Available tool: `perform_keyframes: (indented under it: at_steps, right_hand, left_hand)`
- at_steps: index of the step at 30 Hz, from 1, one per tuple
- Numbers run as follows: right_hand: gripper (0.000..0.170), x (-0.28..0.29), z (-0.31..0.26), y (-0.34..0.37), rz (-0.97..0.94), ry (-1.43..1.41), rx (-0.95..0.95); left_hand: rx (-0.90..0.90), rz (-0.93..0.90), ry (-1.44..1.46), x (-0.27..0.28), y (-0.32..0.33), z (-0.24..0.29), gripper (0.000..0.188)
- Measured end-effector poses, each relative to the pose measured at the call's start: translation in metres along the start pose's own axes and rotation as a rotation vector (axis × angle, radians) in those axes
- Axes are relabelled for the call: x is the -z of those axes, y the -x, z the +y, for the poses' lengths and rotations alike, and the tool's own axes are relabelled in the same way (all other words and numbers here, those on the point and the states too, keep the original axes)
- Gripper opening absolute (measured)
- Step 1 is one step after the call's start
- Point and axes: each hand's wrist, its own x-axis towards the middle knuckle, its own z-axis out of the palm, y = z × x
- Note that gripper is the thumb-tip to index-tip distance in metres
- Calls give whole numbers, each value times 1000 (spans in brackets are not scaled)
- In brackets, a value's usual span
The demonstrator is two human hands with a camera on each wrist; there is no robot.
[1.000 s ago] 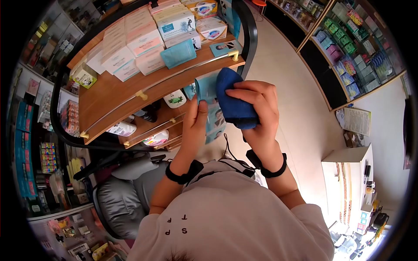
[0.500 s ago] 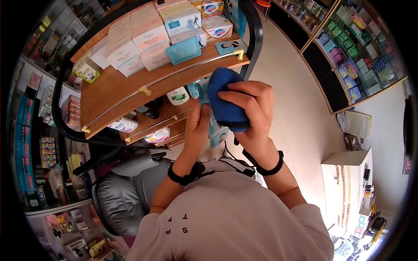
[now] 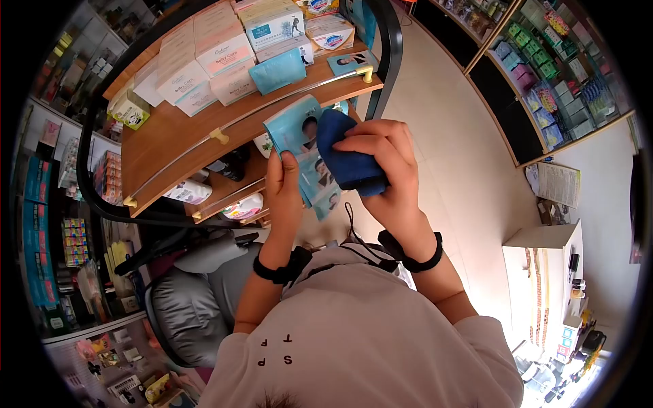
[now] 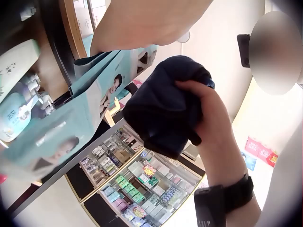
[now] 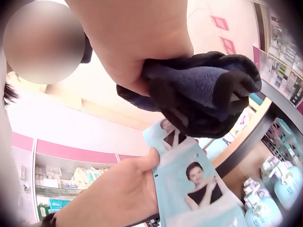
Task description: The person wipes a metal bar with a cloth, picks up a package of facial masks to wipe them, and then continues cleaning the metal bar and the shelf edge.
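Note:
My left hand point(image 3: 281, 194) grips a strip of light-blue packets point(image 3: 291, 128) near one edge, the thumb lying on top. Printed pictures of a person in a dark top show on the packets point(image 5: 201, 187) in the right wrist view, and part of the strip hangs below the hand. A bunched dark-blue cloth point(image 3: 345, 155) is in my right hand point(image 3: 391, 170), its fingers curled over it. In the head view the cloth overlaps the right edge of the packets.
Ahead is a wooden shelf unit point(image 3: 163, 146) with a metal rail. White boxes point(image 3: 221, 51) and another blue packet point(image 3: 279, 70) stand on its upper shelf, bottles point(image 3: 187, 192) below. A grey chair point(image 3: 187, 316) is at the left, a glass display case point(image 3: 554, 81) at the right.
The packets were nearly edge-on half a second ago and now turn their printed face toward the head camera. Both hands have shifted a little left, and the cloth remains in the right hand.

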Motion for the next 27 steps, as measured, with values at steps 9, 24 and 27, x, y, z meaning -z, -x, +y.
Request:
perform_keyframes:
  at_steps: [9, 24, 27]
  right_hand:
    - [55, -38, 20, 45, -310, -97, -79]
    - [55, -43, 8, 33, -267, -80, -29]
    - [55, -34, 2, 25, -163, -32, 40]
  left_hand:
    - [-137, 40, 105, -1, -10, 15, 42]
    - [-27, 22, 172, 4, -1, 25, 36]
    - [-139, 17, 81, -3, 1, 20, 40]
